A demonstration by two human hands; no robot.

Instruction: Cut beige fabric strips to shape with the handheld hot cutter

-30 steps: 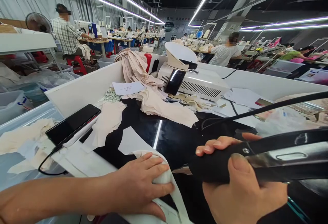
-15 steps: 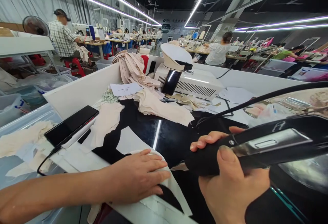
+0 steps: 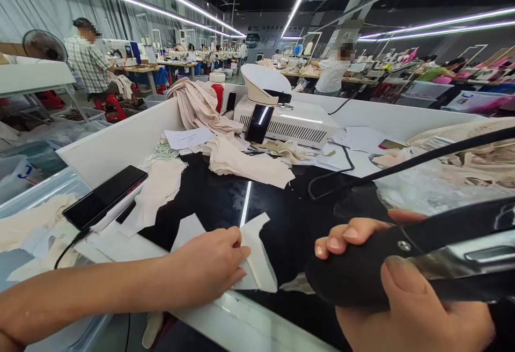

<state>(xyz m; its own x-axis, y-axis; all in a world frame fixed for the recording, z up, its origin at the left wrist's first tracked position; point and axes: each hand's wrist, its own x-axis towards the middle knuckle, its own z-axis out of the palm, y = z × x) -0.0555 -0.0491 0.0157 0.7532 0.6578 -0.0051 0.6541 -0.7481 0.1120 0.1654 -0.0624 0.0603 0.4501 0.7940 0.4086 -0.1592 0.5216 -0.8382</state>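
Note:
My left hand [image 3: 219, 261] is closed, its fingers curled and pinching a white cut piece of fabric [image 3: 261, 261] over the black tabletop [image 3: 289, 218]. The piece is partly lifted and folded, and part of it lies beneath my hand. Another pale corner [image 3: 188, 231] shows behind my wrist. My right hand [image 3: 422, 309] grips the black handle of what looks like an iron [image 3: 454, 258] with a silver plate on it; most of its body is out of frame. A clear strip [image 3: 298, 283] lies just left of that handle.
Stacked beige fabric pieces [image 3: 245, 161] lie farther back, before a white vented box [image 3: 295, 126] and an upright phone [image 3: 259, 124]. At left a dark phone [image 3: 105, 196] rests near the table edge. A black cable [image 3: 426, 161] crosses on the right, above plastic bags [image 3: 426, 185]. Other people sit farther off.
My left hand has gone from lying flat on the white fabric to pinching it, and the piece is now lifted and folded. My right hand has moved right and down with the iron.

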